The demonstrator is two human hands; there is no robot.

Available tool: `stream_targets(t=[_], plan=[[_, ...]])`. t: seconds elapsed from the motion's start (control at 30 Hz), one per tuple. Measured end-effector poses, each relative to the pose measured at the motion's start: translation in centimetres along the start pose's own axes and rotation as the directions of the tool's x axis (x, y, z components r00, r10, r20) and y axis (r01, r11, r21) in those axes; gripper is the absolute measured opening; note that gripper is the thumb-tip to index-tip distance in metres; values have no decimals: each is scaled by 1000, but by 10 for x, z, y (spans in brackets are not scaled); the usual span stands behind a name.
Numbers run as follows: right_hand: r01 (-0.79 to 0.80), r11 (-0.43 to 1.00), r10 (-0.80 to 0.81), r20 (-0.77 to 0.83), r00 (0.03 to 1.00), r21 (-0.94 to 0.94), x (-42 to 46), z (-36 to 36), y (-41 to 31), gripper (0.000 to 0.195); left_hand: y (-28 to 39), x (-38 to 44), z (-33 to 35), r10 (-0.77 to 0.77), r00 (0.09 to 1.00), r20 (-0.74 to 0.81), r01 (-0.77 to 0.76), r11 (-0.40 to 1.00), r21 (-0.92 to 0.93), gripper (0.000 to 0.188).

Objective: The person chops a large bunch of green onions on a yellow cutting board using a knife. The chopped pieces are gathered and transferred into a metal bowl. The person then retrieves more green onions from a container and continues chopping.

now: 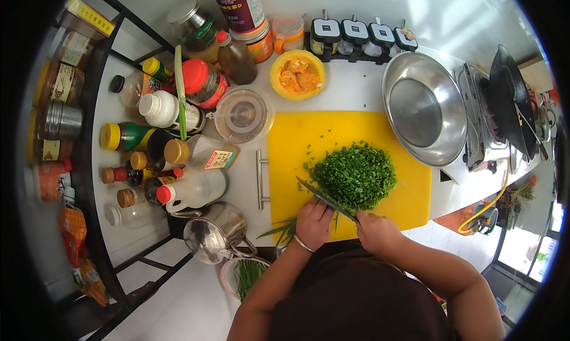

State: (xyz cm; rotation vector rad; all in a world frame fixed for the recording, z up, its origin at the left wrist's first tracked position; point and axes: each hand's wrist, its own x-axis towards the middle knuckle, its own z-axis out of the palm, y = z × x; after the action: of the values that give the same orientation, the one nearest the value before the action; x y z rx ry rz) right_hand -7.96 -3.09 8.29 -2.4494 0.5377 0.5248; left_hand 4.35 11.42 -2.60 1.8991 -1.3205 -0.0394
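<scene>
My right hand grips the handle end of a kitchen knife, whose blade slants up and left across the yellow cutting board. Against the near side of the blade, my left hand presses a bunch of long green leaves, probably Chinese chives, onto the board. Their uncut ends stick out left past my wrist. Beyond the blade lies a large heap of finely chopped greens. A few small bits are scattered to its upper left. The knife's handle is hidden in my right hand.
Right of the board a stainless steel basin overlaps its corner, beside a gas stove with a black wok. A halved pumpkin sits behind. Bottles, jars and a steel pot crowd the left. Below, a pink-rimmed basin holds more greens.
</scene>
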Motion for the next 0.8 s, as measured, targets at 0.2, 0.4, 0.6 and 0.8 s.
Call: stream_targets(t=[0.2,0.4,0.6,0.8], plan=[[-58,996,57,18,998,63,17,19,6,13,3,8,-2,12,998,-55,-15,999,-46,28],[-3,997,2,7,1000,71,9,2,-5,13,0,0,-2,-18,997,-69,15,999,-51,29],[-46,999,45,45,998,5,19,21,3,12,-1,2,-2,-5,997,-81,-3,995,-101,29],[45,993,-43,-19,999,113,16,8,-1,13,-2,-5,-5,-53,998,-42,49,993,-107,30]])
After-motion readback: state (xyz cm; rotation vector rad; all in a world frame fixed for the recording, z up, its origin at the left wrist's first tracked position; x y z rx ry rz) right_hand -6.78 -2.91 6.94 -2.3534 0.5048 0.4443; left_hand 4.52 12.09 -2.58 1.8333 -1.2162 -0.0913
